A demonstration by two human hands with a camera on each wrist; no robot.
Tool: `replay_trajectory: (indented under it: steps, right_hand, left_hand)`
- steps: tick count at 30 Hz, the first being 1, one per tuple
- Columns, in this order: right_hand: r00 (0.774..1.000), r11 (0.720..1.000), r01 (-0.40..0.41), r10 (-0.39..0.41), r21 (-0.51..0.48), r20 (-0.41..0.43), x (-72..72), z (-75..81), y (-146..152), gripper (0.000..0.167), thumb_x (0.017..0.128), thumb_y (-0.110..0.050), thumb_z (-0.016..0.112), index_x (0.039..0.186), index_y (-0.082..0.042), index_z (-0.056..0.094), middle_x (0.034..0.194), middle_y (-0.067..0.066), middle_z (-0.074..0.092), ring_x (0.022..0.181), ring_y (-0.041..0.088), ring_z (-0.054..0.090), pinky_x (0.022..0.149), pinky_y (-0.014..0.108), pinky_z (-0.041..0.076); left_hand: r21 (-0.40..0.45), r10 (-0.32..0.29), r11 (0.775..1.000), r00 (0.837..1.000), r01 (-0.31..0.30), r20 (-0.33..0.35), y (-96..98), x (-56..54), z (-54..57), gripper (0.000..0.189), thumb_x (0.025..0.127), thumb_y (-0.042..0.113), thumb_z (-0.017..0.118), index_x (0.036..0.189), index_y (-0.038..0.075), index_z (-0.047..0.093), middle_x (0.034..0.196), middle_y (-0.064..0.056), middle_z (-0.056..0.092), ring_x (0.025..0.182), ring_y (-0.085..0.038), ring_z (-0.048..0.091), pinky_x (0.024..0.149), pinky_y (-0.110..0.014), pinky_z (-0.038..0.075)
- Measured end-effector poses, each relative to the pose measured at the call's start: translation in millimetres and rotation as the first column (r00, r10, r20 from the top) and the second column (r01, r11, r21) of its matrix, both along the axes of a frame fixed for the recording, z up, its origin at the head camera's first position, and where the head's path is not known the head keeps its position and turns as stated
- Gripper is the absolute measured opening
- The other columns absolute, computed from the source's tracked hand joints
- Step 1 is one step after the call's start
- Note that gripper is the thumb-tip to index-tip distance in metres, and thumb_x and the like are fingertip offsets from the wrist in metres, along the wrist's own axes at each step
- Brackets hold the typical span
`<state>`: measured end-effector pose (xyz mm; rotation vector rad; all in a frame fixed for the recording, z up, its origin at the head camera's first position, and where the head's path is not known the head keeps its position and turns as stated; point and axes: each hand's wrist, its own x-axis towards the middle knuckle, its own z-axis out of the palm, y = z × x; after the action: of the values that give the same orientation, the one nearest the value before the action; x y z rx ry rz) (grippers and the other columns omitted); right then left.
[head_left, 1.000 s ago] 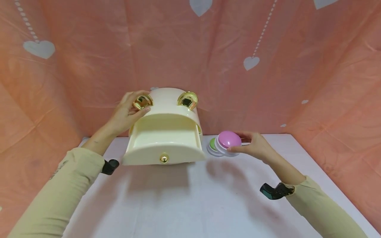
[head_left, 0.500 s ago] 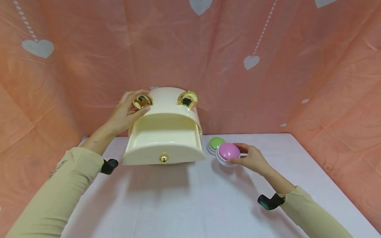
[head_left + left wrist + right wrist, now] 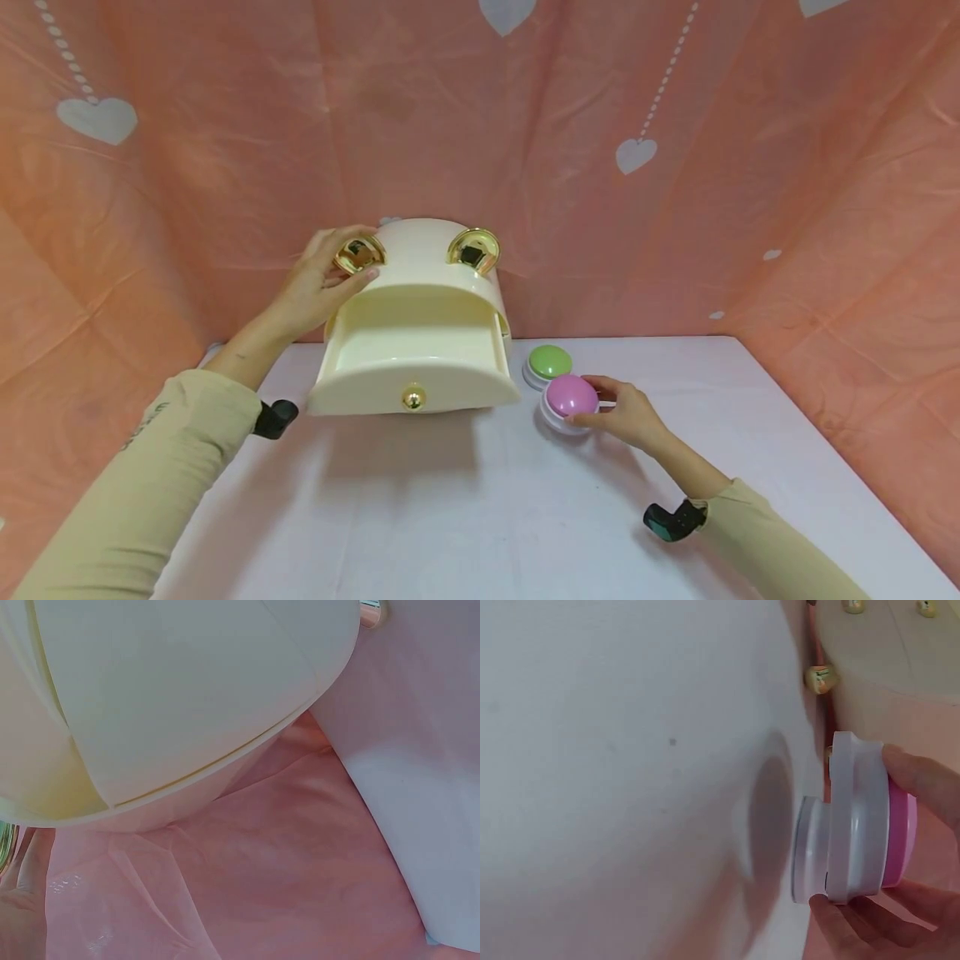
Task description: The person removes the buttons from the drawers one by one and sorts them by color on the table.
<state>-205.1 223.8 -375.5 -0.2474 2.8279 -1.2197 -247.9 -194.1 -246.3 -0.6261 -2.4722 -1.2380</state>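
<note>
My left hand (image 3: 311, 279) grips the left gold ear (image 3: 361, 255) of a cream, round-topped drawer box (image 3: 423, 254), thumb in front and fingers behind. The box's drawer (image 3: 412, 387), with a gold knob, is pulled out. In the left wrist view, part of that hand (image 3: 26, 900) shows at the lower left edge. Right of the box, my right hand (image 3: 630, 414) holds a pink-domed push button (image 3: 572, 396) by its white base, close over the table. A green-domed push button (image 3: 550, 361) sits on the table just behind it.
The table (image 3: 465, 517) wears a white cover. Peach fabric (image 3: 585, 233) with white hearts rises behind it and at both sides. Gold knobs (image 3: 821, 679) on the box front show in the right wrist view. A black wrist camera (image 3: 675, 521) sits on the right wrist.
My right hand has brought the pink push button toward the front and lower, off the green one, which now shows its dome. The left hand stays on the gold ear.
</note>
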Motion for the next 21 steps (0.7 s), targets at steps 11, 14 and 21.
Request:
replay_trajectory:
  steps: [11,14,21]
  right_hand:
    - [1.000,1.000,-0.013,0.013,0.026,-0.010,-2.7,-21.1,-5,0.071,0.074,-0.031,0.082,0.131,0.001,0.054,0.126,0.020,0.060,0.110,0.036,0.059,0.088,0.043,0.053]
    - [1.000,1.000,-0.002,0.001,0.020,0.004,-2.7,-23.6,-7,0.071,0.074,-0.031,0.082,0.131,0.000,0.054,0.126,0.020,0.060,0.110,0.036,0.059,0.088,0.042,0.053]
    - [1.000,1.000,-0.011,0.011,0.027,0.000,-3.4,-25.7,-9,0.072,0.074,-0.031,0.083,0.131,0.001,0.054,0.125,0.020,0.061,0.106,0.032,0.060,0.087,0.040,0.053]
  left_hand:
    - [-0.004,0.000,1.000,1.000,0.000,-0.015,-1.0,-0.6,-1.6,0.050,0.095,0.018,0.060,0.142,0.023,0.041,0.139,-0.020,0.032,0.124,-0.038,0.044,0.101,-0.053,0.041]
    - [-0.007,0.003,1.000,1.000,-0.003,-0.019,-1.0,-0.6,-1.3,0.050,0.095,0.018,0.060,0.141,0.023,0.041,0.139,-0.020,0.032,0.125,-0.038,0.043,0.102,-0.054,0.041]
    - [-0.008,-0.009,1.000,1.000,0.009,-0.020,-0.7,-0.5,-1.6,0.050,0.096,0.019,0.059,0.142,0.022,0.040,0.139,-0.020,0.032,0.126,-0.040,0.041,0.102,-0.056,0.040]
